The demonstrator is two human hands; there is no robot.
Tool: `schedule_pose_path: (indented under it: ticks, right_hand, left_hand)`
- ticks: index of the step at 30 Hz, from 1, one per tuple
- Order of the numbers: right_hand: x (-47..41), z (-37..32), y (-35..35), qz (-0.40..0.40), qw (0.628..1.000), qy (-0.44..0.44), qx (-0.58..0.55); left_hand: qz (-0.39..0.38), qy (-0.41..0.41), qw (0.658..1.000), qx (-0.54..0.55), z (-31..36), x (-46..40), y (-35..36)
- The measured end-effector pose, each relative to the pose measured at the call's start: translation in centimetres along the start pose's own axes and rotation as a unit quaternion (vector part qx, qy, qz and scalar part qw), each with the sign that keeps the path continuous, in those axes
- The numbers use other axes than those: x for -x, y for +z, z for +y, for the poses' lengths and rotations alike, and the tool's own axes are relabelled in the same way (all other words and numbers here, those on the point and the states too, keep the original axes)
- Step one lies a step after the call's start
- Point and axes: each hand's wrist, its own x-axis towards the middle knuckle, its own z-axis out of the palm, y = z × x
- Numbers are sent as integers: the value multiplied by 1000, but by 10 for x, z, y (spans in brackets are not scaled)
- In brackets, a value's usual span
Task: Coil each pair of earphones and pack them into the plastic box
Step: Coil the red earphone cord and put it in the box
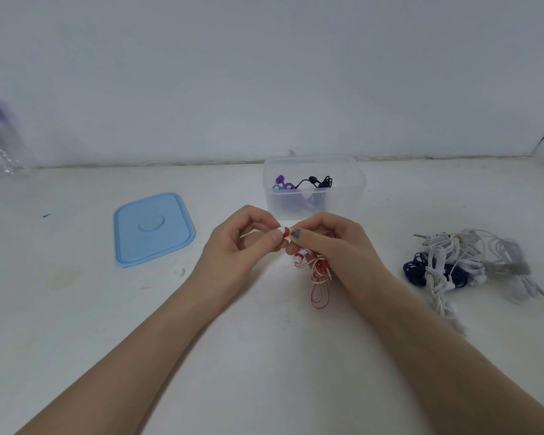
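My left hand (233,243) fingers pinch one bud of the red earphones (318,268); my right hand (333,246) grips their cord. The plastic box (343,196) sits just beyond.

Your path to the plastic box (314,196) at frame center lies open. The lid (153,229) blocks center-left; the tangled earphone pile (465,265) crowds the right.
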Motion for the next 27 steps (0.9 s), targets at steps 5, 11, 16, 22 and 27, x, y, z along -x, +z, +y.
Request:
schedule_pose_path:
  ticks: [5,11,16,22,27]
  right_hand:
    - [1,-3,-1,-1,1000,-4,-11]
    - [0,-1,-1,-7,1000,-20,3]
    - [-1,3,-1,9,999,-35,28]
    - [-2,6,0,25,996,-57,62]
    - [-1,7,1,15,996,-64,60]
  left_hand:
    - [-16,34,999,-31,1,3,0]
    - [-1,57,996,-63,-2,3,-1]
    - [9,67,995,-78,-1,3,1]
    - [7,71,993,-97,-2,3,0]
    - [9,85,988,-128,-2,3,0]
